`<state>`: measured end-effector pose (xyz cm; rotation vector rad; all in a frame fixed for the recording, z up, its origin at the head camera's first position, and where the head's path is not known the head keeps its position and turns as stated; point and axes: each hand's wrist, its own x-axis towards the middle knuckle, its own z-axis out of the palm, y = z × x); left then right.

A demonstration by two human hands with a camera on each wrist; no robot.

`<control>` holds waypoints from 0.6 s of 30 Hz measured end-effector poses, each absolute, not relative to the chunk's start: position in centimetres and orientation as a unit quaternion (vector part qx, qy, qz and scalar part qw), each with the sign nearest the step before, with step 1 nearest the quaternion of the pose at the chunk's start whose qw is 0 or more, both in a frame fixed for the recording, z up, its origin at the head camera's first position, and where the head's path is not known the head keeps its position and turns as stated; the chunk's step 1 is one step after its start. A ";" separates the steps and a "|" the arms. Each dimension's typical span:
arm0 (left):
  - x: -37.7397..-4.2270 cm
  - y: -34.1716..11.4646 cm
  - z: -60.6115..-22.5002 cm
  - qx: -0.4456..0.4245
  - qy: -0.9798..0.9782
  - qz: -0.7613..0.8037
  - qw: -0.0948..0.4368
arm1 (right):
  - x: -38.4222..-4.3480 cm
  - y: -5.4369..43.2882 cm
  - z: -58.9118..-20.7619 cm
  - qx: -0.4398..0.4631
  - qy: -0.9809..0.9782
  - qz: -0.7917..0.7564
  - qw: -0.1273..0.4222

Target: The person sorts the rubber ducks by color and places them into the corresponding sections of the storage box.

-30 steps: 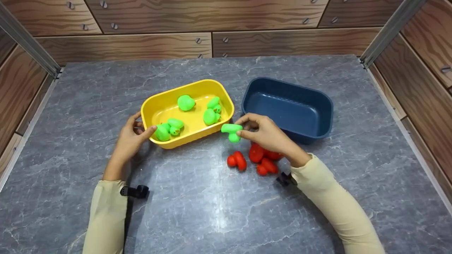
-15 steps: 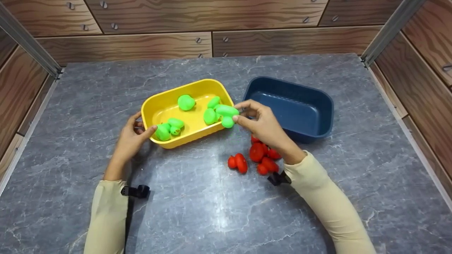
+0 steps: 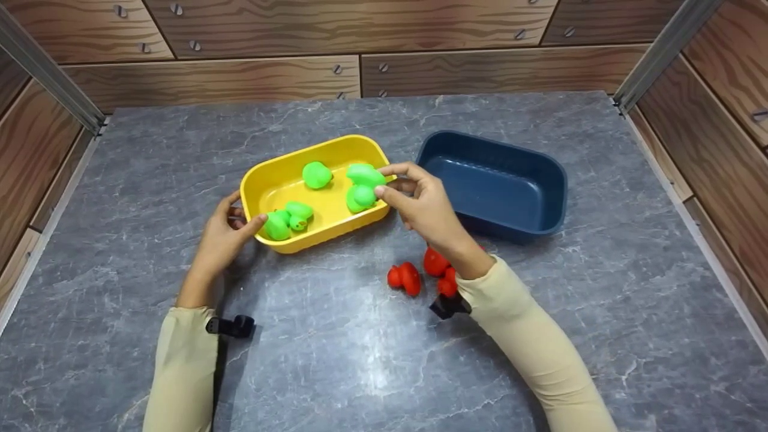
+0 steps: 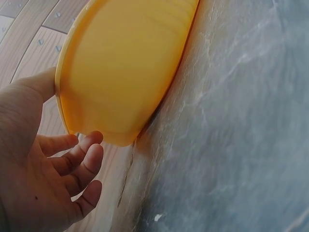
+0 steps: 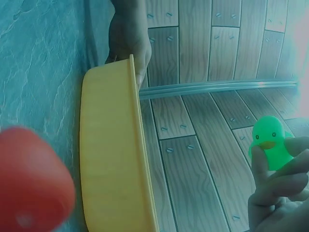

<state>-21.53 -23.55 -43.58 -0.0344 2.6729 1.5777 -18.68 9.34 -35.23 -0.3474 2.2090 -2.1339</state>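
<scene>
Green duck, one: pinched by right hand, now over yellow tub, previously outside it. Left hand: unmoved, gripping tub's end.

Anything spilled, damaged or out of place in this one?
Nothing looks spilled or damaged. Mildly askew: the yellow bin and blue bin slant in opposite directions. Red toys lie loose on the tabletop, outside both. The right wrist picture has an odd blue-green tint.

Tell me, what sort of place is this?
Probably a small staged work booth: a grey marbled tabletop, wood-patterned panels along its back and sides, and metal corner posts.
</scene>
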 end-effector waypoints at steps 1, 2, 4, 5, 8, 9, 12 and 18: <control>-21.5 -23.5 -43.6 -0.011 0.861 0.509 0.018 | -18.7 9.2 -35.3 -0.111 0.712 -0.693 0.026; -21.5 -23.6 -43.6 -0.011 0.861 0.508 0.018 | -18.8 9.1 -35.3 -0.109 0.710 -0.696 0.028; -21.5 -23.6 -43.6 -0.011 0.861 0.508 0.019 | -19.0 8.9 -35.4 -0.104 0.707 -0.699 0.031; -21.5 -23.6 -43.6 -0.011 0.862 0.507 0.020 | -19.0 8.7 -35.5 -0.102 0.705 -0.701 0.032; -21.5 -23.6 -43.5 -0.013 0.862 0.506 0.022 | -19.3 8.4 -35.7 -0.093 0.699 -0.708 0.038; -21.5 -23.6 -43.5 -0.014 0.862 0.506 0.022 | -19.4 8.2 -35.7 -0.090 0.697 -0.710 0.039; -21.5 -23.5 -43.4 -0.015 0.862 0.506 0.022 | -19.7 7.8 -35.9 -0.086 0.694 -0.714 0.042; -21.5 -23.5 -43.4 -0.016 0.862 0.506 0.023 | -20.2 7.1 -36.5 -0.070 0.696 -0.713 0.045</control>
